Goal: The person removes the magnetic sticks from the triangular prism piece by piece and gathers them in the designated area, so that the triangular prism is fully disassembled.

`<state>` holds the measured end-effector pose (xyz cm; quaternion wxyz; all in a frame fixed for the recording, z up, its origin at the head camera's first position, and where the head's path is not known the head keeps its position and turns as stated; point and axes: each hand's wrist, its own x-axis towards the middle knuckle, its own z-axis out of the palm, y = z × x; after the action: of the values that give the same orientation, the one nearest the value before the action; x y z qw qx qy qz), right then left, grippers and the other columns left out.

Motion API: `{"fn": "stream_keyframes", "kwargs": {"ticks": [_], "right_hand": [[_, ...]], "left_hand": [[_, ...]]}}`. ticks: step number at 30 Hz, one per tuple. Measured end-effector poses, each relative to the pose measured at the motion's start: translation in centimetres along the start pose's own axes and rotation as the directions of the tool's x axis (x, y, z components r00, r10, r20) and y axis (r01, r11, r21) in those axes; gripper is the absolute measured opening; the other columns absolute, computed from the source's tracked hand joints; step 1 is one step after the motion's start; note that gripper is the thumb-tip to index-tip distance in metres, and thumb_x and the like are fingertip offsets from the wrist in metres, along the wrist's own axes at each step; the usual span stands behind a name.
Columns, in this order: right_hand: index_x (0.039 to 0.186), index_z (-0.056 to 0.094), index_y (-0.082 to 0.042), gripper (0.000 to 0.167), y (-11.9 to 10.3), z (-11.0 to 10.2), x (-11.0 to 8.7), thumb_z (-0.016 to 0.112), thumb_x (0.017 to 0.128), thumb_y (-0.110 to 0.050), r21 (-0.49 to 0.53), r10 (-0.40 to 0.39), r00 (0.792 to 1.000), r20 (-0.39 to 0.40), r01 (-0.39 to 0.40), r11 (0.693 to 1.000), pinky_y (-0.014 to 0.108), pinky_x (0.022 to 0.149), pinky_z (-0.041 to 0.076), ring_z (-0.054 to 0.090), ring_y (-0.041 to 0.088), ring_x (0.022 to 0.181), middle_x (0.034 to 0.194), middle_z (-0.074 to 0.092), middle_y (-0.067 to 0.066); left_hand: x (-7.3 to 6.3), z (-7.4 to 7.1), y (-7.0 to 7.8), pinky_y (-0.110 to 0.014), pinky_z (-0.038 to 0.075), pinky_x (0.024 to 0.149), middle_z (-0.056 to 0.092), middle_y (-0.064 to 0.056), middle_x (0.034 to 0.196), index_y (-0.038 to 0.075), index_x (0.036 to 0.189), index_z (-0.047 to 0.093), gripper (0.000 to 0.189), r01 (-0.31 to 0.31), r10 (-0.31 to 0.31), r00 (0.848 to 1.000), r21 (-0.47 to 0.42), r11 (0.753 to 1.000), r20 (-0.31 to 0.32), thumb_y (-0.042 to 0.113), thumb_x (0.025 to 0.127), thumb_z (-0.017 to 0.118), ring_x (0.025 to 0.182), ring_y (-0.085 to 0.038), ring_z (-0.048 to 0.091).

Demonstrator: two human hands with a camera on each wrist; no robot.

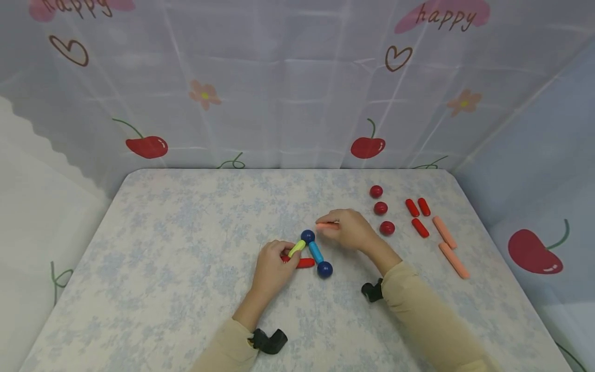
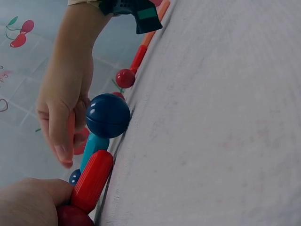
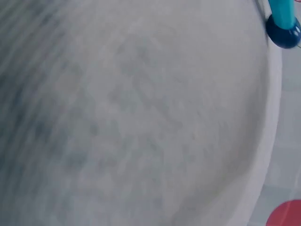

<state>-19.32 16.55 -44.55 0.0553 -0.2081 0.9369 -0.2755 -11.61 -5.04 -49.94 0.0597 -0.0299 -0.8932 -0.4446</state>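
On the table, a triangle of sticks and balls lies between the hands. Dark blue balls sit at its top corner point(image 1: 308, 236) and right corner point(image 1: 325, 269), joined by a light blue stick point(image 1: 316, 252). A red stick point(image 1: 305, 263) lies along the near side. My left hand point(image 1: 271, 266) pinches the yellow-green stick point(image 1: 297, 248) at the left corner, where its fingers partly hide a red ball point(image 2: 74, 217). Beyond the top blue ball, my right hand point(image 1: 350, 230) grips a peach stick point(image 1: 327, 226), its tip pointing left. The right wrist view misses that hand.
Right of the right hand stand several loose pieces: a column of red balls point(image 1: 380, 208), short red sticks point(image 1: 420, 228) and longer peach sticks point(image 1: 454, 261). A printed curtain point(image 1: 279, 103) rises behind the patterned table point(image 1: 162, 248). Black devices point(image 1: 269, 341) are strapped to both wrists.
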Motion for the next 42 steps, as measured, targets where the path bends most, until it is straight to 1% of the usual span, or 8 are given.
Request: {"fn": "stream_keyframes", "kwargs": {"ticks": [4, 10, 15, 20, 22, 27, 29, 42], "right_hand": [[0.12, 0.072, -0.02, 0.032, 0.6, -1.2, -1.1, 0.073, 0.091, -0.033, 0.032, 0.062, 0.996, -0.061, -0.06, 0.998, 0.04, 0.087, 0.056, 0.063, 0.017, 0.096, 0.112, 0.071, -0.002], [0.132, 0.061, -0.014, 0.038, 2.0, -3.3, -4.0, 0.066, 0.097, -0.026, 0.061, 0.107, 0.992, -0.059, -0.103, 0.993, 0.045, 0.089, 0.053, 0.059, 0.022, 0.101, 0.126, 0.064, 0.005], [0.134, 0.059, -0.012, 0.04, 3.8, -5.0, -7.4, 0.065, 0.097, -0.022, -0.03, 0.136, 0.987, -0.083, -0.139, 0.99, 0.036, 0.072, 0.049, 0.055, 0.02, 0.084, 0.111, 0.064, 0.006], [0.132, 0.06, -0.014, 0.041, 6.3, -6.3, -10.6, 0.063, 0.097, -0.035, -0.111, 0.248, 0.962, -0.114, -0.261, 0.959, 0.028, 0.056, 0.042, 0.05, 0.017, 0.062, 0.081, 0.059, 0.002], [0.131, 0.06, -0.013, 0.044, 7.4, -6.7, -11.7, 0.061, 0.098, -0.04, -0.135, 0.285, 0.951, -0.118, -0.299, 0.944, 0.029, 0.052, 0.039, 0.056, 0.021, 0.07, 0.07, 0.053, 0.002], [0.129, 0.059, -0.008, 0.045, 9.8, -7.3, -14.0, 0.06, 0.098, -0.041, -0.183, 0.339, 0.935, -0.1, -0.352, 0.918, 0.031, 0.051, 0.035, 0.055, 0.023, 0.076, 0.079, 0.062, 0.008], [0.13, 0.057, -0.008, 0.044, 10.6, -7.5, -14.7, 0.062, 0.097, -0.037, -0.21, 0.361, 0.929, -0.075, -0.369, 0.905, 0.031, 0.051, 0.035, 0.046, 0.017, 0.061, 0.082, 0.062, 0.01], [0.123, 0.055, -0.01, 0.043, 12.3, -8.2, -15.9, 0.066, 0.092, -0.038, -0.333, 0.471, 0.882, -0.028, -0.452, 0.827, 0.033, 0.053, 0.035, 0.047, 0.019, 0.059, 0.064, 0.045, 0.001]], "left_hand": [[-0.1, 0.0, 0.0, -0.023, 0.043, 0.066, 0.065, 0.002, 0.084, 0.009, 0.099, 0.075, 0.021, 0.003, -0.003, 1.0, 0.001, 1.0, 0.003, 0.026, 0.088, 0.074, 0.077, -0.011, 0.052], [-0.2, 0.1, 0.0, -0.022, 0.043, 0.065, 0.065, 0.002, 0.084, 0.008, 0.1, 0.075, 0.021, -0.001, 0.001, 1.0, -0.011, 1.0, 0.0, 0.026, 0.088, 0.074, 0.077, -0.01, 0.052], [-0.2, 0.1, 0.0, -0.022, 0.043, 0.065, 0.065, 0.002, 0.084, 0.008, 0.1, 0.075, 0.021, -0.001, 0.001, 1.0, -0.013, 1.0, 0.0, 0.026, 0.088, 0.074, 0.078, -0.011, 0.052], [-0.2, 0.1, 0.0, -0.023, 0.044, 0.066, 0.065, 0.002, 0.084, 0.008, 0.1, 0.075, 0.021, 0.0, 0.0, 1.0, -0.014, 1.0, -0.002, 0.026, 0.088, 0.074, 0.079, -0.011, 0.053], [-0.2, 0.2, -0.1, -0.023, 0.044, 0.066, 0.065, 0.002, 0.085, 0.009, 0.1, 0.075, 0.021, 0.002, -0.002, 1.0, -0.012, 1.0, -0.002, 0.026, 0.088, 0.074, 0.079, -0.011, 0.053], [-0.2, 0.2, -0.1, -0.023, 0.044, 0.067, 0.065, 0.002, 0.085, 0.009, 0.1, 0.075, 0.021, 0.003, -0.003, 1.0, -0.006, 1.0, -0.004, 0.026, 0.088, 0.074, 0.079, -0.011, 0.053], [-0.2, 0.1, 0.0, -0.023, 0.044, 0.067, 0.065, 0.002, 0.085, 0.009, 0.1, 0.075, 0.021, -0.001, 0.001, 1.0, -0.004, 1.0, -0.006, 0.026, 0.088, 0.074, 0.079, -0.011, 0.053], [-0.2, 0.2, 0.0, -0.023, 0.044, 0.067, 0.065, 0.002, 0.086, 0.01, 0.101, 0.075, 0.022, 0.009, -0.009, 1.0, 0.012, 1.0, -0.003, 0.027, 0.089, 0.073, 0.079, -0.011, 0.053]]}}
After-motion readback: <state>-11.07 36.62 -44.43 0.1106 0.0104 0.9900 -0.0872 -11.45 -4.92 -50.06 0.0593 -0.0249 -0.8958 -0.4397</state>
